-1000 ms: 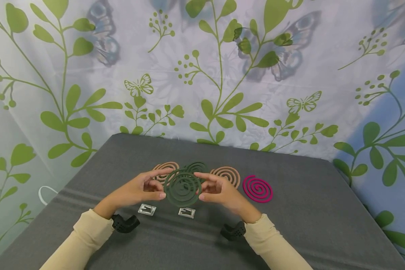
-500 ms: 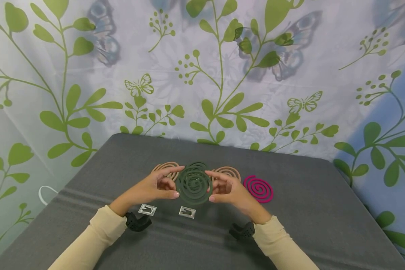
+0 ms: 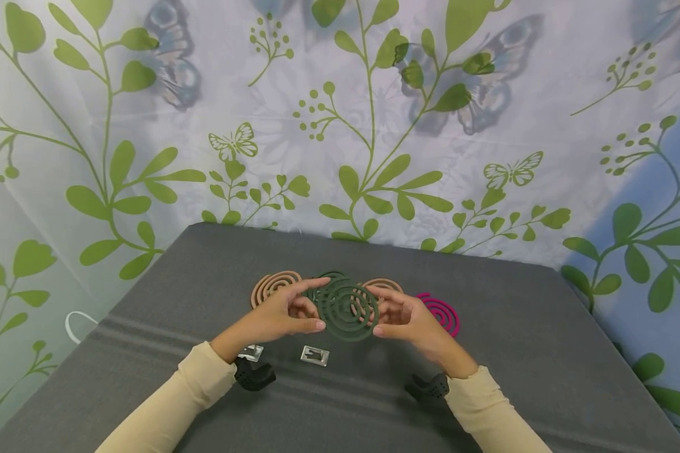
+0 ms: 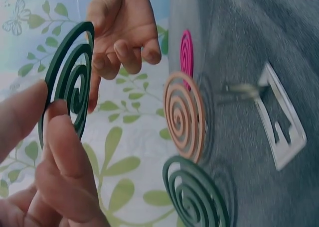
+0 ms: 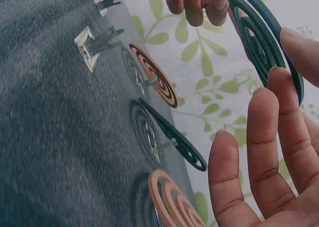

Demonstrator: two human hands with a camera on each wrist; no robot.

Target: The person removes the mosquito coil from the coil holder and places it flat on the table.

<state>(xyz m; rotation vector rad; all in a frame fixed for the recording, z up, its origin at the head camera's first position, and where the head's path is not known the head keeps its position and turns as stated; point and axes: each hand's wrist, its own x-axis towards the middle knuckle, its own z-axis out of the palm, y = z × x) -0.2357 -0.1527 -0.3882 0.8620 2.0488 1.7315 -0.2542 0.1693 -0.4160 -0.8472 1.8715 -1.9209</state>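
Observation:
A dark green mosquito coil (image 3: 347, 336) is held up above the table, its flat face upright toward the head camera. My left hand (image 3: 286, 314) pinches its left edge between thumb and fingers. On the opposite edge, my right hand (image 3: 415, 321) grips it likewise. The left wrist view shows the held coil nearly edge-on, with the left thumb and fingertips on its rim. Behind the hands stand an orange coil (image 3: 274, 283) at left, another green coil (image 4: 192, 199) in the middle and a second orange coil (image 4: 184, 117) at right, partly hidden.
A pink coil (image 3: 444, 314) stands to the right, partly covered by the right hand. Two metal coil stands lie nearer: one (image 3: 315, 356) below the held coil, another (image 3: 253, 353) by the left wrist. A grey cloth (image 3: 515, 352) covers the table before a leaf-patterned curtain (image 3: 294, 82).
Both hands have moved to the right together, carrying the green coil with them. The left orange coil shows more now, while the pink coil and left metal stand have become partly hidden.

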